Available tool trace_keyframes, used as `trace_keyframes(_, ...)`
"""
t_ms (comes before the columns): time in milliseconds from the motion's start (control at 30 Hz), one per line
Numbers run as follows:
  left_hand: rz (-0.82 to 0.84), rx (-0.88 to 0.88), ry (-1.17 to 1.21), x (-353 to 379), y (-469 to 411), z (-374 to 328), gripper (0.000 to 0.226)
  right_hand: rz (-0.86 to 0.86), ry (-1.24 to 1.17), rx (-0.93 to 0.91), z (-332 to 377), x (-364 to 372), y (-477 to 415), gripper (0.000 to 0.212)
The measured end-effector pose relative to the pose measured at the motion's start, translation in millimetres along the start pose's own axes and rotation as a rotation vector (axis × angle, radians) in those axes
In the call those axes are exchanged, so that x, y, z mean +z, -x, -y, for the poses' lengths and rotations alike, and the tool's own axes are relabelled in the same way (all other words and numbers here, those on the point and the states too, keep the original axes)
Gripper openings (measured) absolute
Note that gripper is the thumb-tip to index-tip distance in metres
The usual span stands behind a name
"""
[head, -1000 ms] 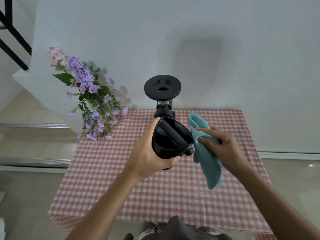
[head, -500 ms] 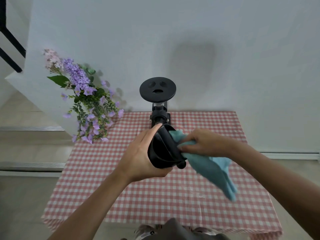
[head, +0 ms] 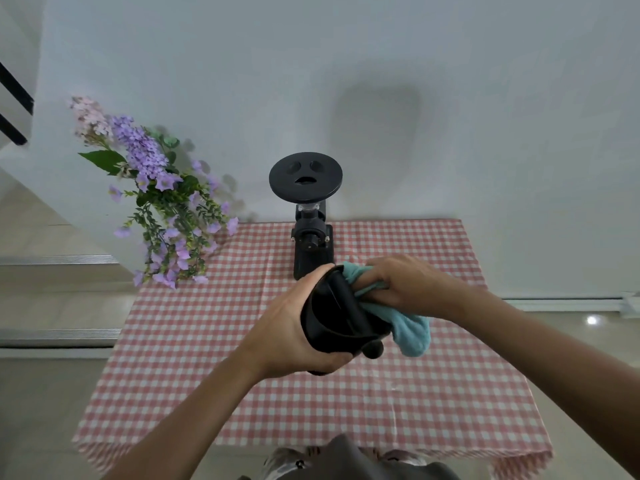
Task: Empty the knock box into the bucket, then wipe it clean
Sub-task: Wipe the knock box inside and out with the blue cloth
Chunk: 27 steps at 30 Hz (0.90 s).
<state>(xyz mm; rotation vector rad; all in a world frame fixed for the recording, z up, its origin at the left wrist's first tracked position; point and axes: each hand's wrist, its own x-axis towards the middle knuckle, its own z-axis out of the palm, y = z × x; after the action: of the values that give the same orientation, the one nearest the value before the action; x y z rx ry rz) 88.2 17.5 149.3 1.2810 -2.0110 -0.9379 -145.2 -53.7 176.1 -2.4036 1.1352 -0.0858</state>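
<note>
A black knock box (head: 337, 317) is held above the table, tipped with its opening toward the right; its knock bar crosses the mouth. My left hand (head: 294, 334) grips it from the left side and underneath. My right hand (head: 405, 285) is closed on a teal cloth (head: 408, 327) and presses it into the box's opening; the cloth's loose end hangs below the hand. No bucket shows in the head view.
A black coffee grinder (head: 310, 216) with a round lid stands at the table's back edge, just behind the box. Purple artificial flowers (head: 162, 202) lean over the back left corner. The red-checked tablecloth (head: 433, 393) covers the table; a white wall rises behind it.
My right hand has pushed the cloth from the box's outer right side into its opening. The box has tipped further to the right in my left hand and dropped slightly.
</note>
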Motion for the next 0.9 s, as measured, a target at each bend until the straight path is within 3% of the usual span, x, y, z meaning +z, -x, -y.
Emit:
trace_keyframes(167, -0.044, 0.062, -0.293, -2, 2, 16, 0.121, 0.293, -0.477, 0.312, 9, 7, 19, 0.022)
trace_keyframes(333, -0.091, 0.007, -0.207, 10, 2, 15, 0.124, 0.262, -0.680, 0.383, 8, -2, 37, 0.022)
trace_keyframes(433, -0.159, -0.020, -0.204, 11, -7, 16, 0.118, -0.043, -0.598, 0.370, 9, -7, 33, 0.022)
trace_keyframes(600, -0.263, 0.030, -0.300, 19, -15, 13, 0.124, -0.405, -0.521, 0.402, 32, -5, 11, 0.053)
trace_keyframes(767, -0.280, 0.074, -0.372, 26, -17, 12, 0.123, -0.358, -0.429, 0.393, 47, 11, -8, 0.059)
trace_keyframes(900, -0.317, 0.041, -0.379, 29, -14, 18, 0.112, -0.292, -0.265, 0.465, 49, 15, -16, 0.036)
